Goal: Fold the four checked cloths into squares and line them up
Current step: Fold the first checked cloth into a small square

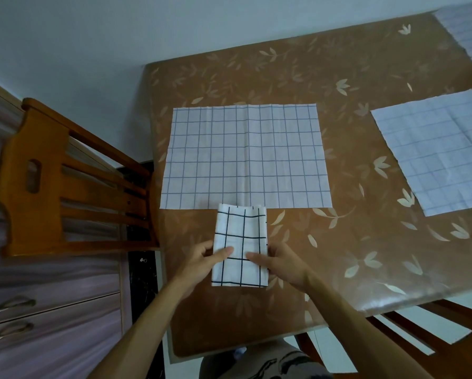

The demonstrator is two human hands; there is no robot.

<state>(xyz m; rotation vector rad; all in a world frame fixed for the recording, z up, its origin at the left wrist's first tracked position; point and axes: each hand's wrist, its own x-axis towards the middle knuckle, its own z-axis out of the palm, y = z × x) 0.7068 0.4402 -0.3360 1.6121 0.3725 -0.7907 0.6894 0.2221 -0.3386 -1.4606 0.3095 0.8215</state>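
View from above the counter (347, 258), taken from the person's side. At 6 o'clock lies the folded cloth (241, 231), white with bold dark checks, folded down to a narrow oblong that is longer than it is wide. Its far end meets the near edge of the large spread cloth (245, 157).

The left hand (202, 259) holds the oblong's left edge, thumb laid on top and fingers at the border. The right hand (282, 262) does the same at the right edge. Both hands are part-closed on the fabric near its middle; whether the fingers reach underneath cannot be told.

Progress, as judged from the layout: early.
- The piece in hand seems one fold short of a square, so a last fold end to end appears due.
- The large spread cloth at the centre lies flat and unfolded.
- A second flat cloth (437, 157) lies at 3 o'clock, cut off by the frame.
- A third cloth (470, 34) shows at about 1 o'clock in the far corner, also seemingly flat.
- No finished square is set down, and no row has been started.

A wooden chair (65, 181) stands at 9 o'clock beside the counter.
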